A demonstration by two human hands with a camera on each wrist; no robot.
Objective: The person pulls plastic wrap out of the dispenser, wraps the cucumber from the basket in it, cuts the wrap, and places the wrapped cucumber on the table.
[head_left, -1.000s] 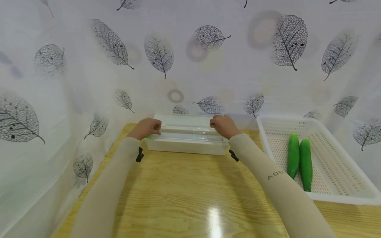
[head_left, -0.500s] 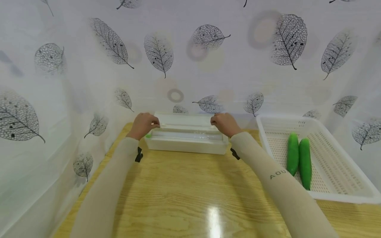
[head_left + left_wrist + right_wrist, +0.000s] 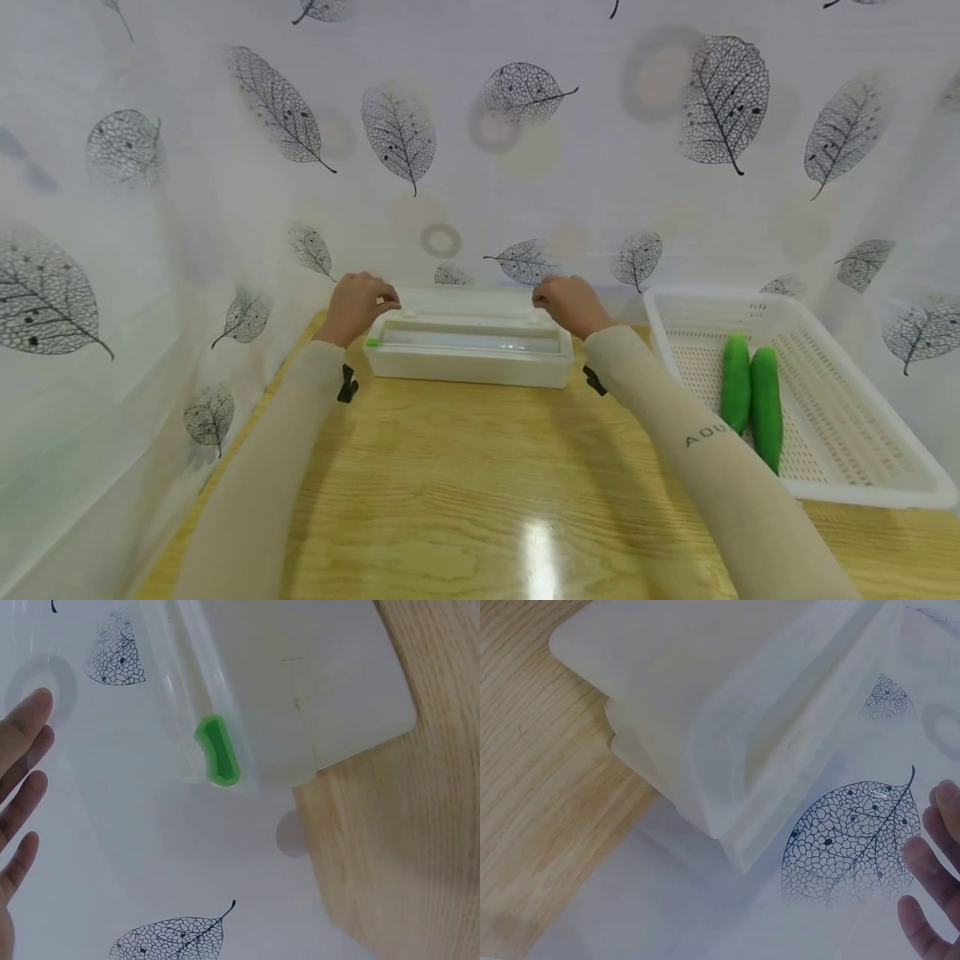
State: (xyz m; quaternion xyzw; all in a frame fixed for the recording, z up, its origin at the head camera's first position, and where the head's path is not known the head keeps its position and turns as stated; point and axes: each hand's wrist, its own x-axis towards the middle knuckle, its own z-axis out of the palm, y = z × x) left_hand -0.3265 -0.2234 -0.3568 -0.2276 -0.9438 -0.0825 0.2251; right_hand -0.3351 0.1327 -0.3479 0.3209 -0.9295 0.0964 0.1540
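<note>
A long white cling film dispenser (image 3: 468, 367) stands at the back of the table, its lid (image 3: 461, 297) raised behind it. A shiny strip of clear cling film (image 3: 517, 344) shows in its opening. The green slide cutter (image 3: 218, 750) sits at the dispenser's left end. My left hand (image 3: 356, 307) is above and behind that end, thumb and fingertip together, pinching the film's edge. At the other end my right hand (image 3: 573, 305) pinches the film in the same way, level with the left. The film between the hands is nearly invisible.
To the right, a white perforated plastic basket (image 3: 862, 392) holds two green cucumbers (image 3: 766, 408). A white leaf-print sheet (image 3: 465, 167) hangs close behind the dispenser and along the left side. Wood-grain tabletop (image 3: 465, 475) lies in front.
Both hands have risen and moved back, away from the dispenser's opening, staying about the same width apart. More of the opening and the green cutter now shows. The basket has stayed put.
</note>
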